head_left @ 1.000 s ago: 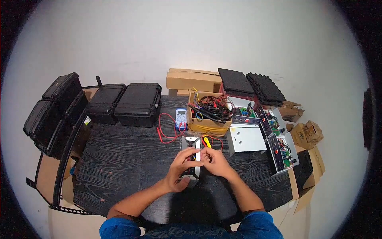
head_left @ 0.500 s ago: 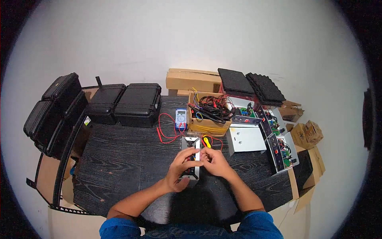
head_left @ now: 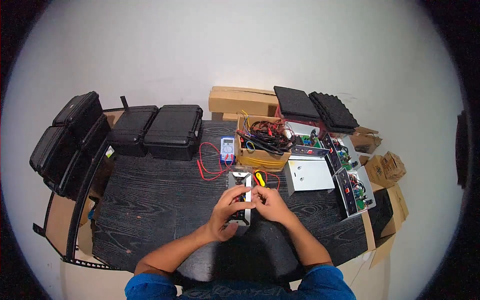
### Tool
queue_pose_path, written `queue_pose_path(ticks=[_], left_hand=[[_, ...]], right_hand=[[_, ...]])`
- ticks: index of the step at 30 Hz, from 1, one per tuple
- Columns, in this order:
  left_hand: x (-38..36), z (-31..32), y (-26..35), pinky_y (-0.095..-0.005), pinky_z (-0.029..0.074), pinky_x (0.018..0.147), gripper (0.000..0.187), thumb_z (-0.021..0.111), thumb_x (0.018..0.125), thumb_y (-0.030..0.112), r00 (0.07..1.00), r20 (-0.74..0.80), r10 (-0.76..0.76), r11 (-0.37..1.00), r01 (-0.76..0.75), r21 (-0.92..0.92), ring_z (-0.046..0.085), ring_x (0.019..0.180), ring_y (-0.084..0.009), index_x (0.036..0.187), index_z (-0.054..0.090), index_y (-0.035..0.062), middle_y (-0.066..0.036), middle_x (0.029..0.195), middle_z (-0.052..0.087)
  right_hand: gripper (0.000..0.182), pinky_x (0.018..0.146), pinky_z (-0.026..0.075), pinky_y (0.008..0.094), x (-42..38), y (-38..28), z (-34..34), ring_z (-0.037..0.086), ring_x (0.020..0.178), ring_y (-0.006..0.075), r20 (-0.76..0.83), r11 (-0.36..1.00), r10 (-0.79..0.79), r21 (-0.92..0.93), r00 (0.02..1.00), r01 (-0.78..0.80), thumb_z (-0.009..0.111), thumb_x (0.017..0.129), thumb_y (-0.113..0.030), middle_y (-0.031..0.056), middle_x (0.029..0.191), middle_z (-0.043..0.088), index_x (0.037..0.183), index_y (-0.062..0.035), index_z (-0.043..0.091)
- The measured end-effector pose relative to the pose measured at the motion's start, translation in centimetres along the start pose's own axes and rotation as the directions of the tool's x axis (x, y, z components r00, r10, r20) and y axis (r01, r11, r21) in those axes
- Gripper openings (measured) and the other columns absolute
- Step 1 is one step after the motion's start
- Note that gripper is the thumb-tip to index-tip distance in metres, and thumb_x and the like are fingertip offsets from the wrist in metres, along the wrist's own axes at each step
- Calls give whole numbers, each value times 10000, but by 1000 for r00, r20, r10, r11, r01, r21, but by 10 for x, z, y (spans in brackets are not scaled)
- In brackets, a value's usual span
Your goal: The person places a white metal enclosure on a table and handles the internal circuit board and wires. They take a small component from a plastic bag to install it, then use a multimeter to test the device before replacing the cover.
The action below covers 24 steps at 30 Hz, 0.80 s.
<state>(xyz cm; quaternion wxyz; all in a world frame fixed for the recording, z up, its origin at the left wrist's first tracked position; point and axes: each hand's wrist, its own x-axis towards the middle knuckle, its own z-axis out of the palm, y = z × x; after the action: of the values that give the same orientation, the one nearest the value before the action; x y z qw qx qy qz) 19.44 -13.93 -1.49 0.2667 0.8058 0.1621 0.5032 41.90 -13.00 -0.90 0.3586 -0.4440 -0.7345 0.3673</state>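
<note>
A small white metal case (head_left: 247, 179) with wires and dark parts inside stands on the black table in front of me. My left hand (head_left: 222, 214) lies across it from the left, fingers bent over its top and gripping it. At the case's right side, my right hand (head_left: 270, 205) is closed in a pinch, its fingertips beside my left fingertips. I cannot tell what that pinch holds. Just past the case lies a tool with a yellow handle (head_left: 259, 178), close to a thin red wire.
A blue-and-white multimeter (head_left: 227, 147) with red leads lies behind the case, beside a cardboard box (head_left: 262, 160) full of cables. To the right are a white metal cover (head_left: 310, 175) and several open cases with green circuit boards (head_left: 359, 195). Black hard cases (head_left: 172, 131) line the left.
</note>
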Motion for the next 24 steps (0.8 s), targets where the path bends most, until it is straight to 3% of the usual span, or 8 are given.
queue_pose_path(ticks=[7,13,16,24], left_hand=[[1,0,0,-525,358,1142,716,390,988,667,1000,5,1,1000,-1,-7,464,1384,-431,1277,698,90,-271,1486,493],[1,-1,2,-524,359,1141,698,406,981,658,1000,5,-18,1000,18,-22,466,1382,-428,1279,702,100,-264,1492,494],[1,-1,2,-526,355,1145,697,411,977,661,1000,13,-26,1000,26,-12,467,1382,-427,1279,702,105,-258,1492,497],[1,-1,1,-533,348,1147,692,419,974,659,1000,5,-13,1000,13,-11,462,1386,-433,1289,697,109,-258,1490,500]], right_hand=[[74,658,531,243,1,3,2,619,724,48,-37,996,-54,69,998,56,685,960,-55,-1,807,678,993,-11,636],[67,669,537,241,1,3,4,626,731,49,-36,996,-13,83,999,16,683,950,-47,1,813,685,986,-11,639],[67,673,537,237,1,1,3,620,727,47,-52,999,-50,13,997,50,688,939,-39,-1,814,683,976,-7,643],[78,692,551,246,1,3,4,623,721,52,-81,997,-72,33,994,75,702,921,-35,0,795,680,974,1,658]])
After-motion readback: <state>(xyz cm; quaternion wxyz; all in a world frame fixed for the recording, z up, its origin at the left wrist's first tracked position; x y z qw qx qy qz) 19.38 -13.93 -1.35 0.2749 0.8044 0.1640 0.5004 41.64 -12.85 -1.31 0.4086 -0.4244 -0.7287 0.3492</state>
